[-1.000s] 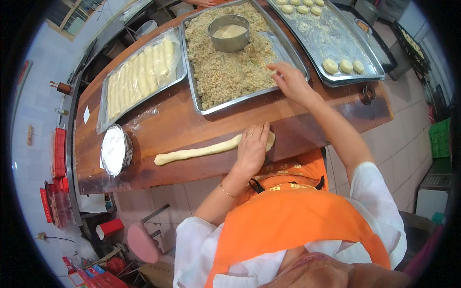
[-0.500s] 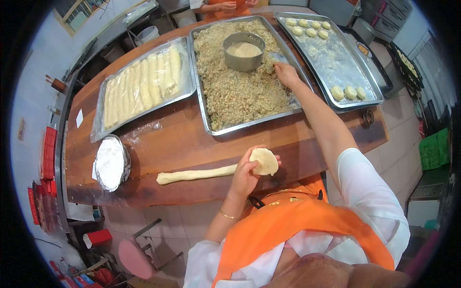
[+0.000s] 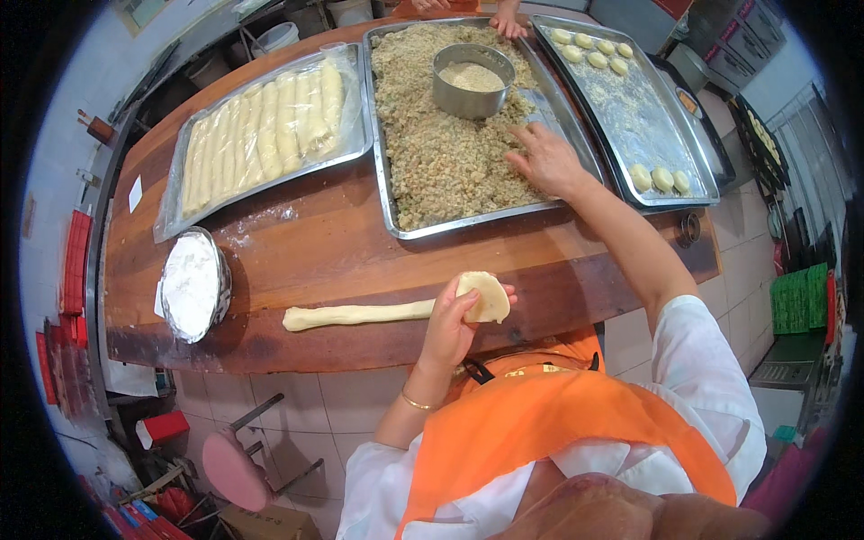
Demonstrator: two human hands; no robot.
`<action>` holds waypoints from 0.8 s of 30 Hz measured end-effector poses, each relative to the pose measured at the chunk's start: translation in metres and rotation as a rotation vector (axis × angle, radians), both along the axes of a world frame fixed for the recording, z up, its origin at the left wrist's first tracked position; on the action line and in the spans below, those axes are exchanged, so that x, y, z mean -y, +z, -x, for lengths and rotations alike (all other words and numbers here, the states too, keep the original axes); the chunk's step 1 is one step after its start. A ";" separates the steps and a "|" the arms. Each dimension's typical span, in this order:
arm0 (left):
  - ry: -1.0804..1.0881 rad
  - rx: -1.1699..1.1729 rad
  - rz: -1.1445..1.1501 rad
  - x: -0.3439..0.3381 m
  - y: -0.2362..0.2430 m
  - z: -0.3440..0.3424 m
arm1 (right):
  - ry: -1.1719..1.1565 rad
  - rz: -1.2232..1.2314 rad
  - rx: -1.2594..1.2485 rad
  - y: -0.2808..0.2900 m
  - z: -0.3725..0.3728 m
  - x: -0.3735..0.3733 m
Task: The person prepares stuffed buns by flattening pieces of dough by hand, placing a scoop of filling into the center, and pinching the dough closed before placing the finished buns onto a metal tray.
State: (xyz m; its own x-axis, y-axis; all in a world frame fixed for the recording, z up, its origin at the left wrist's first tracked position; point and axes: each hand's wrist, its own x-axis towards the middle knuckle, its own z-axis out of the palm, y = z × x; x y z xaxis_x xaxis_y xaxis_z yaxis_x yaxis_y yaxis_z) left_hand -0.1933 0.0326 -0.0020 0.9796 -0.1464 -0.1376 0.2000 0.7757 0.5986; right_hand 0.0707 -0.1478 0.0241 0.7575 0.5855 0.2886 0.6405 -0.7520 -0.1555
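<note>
My left hand (image 3: 448,326) holds a flat round piece of dough (image 3: 486,298), thumb on its face and fingers behind it. Beside that hand, a long dough rope (image 3: 355,315) lies on the wooden table, its right end hidden by the hand. My right hand (image 3: 551,162) reaches over the right side of a large metal tray (image 3: 468,221), thumb and fingers apart at the edge of a crumbly brown filling (image 3: 450,171). A round metal container (image 3: 470,101) holding pale crumbs or seeds sits in the filling.
Dough rolls (image 3: 265,130) under plastic fill the left tray. White flour fills a bowl (image 3: 192,286) at the table's left. Small dough rounds (image 3: 662,179) sit on the right tray. A ring cutter (image 3: 689,229) lies near the right edge. Across the table is another person's hand (image 3: 509,22).
My right hand has spread its thumb and fingers at the filling. My left hand still holds the dough round. The other person's hand has come to the far tray edge. The view has shifted slightly.
</note>
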 end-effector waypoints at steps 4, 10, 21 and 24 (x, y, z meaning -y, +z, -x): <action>0.007 -0.027 -0.014 0.005 -0.001 -0.001 | 0.098 0.301 -0.097 0.012 0.009 -0.020; 0.006 -0.042 0.021 0.010 0.002 -0.003 | 0.240 0.345 -0.075 -0.010 -0.010 -0.020; 0.019 -0.052 0.006 0.015 0.004 0.009 | -0.318 -1.116 -0.946 -0.014 -0.028 -0.025; 0.003 -0.040 0.043 0.018 0.003 0.006 | -0.004 -1.217 -1.179 0.001 -0.027 -0.007</action>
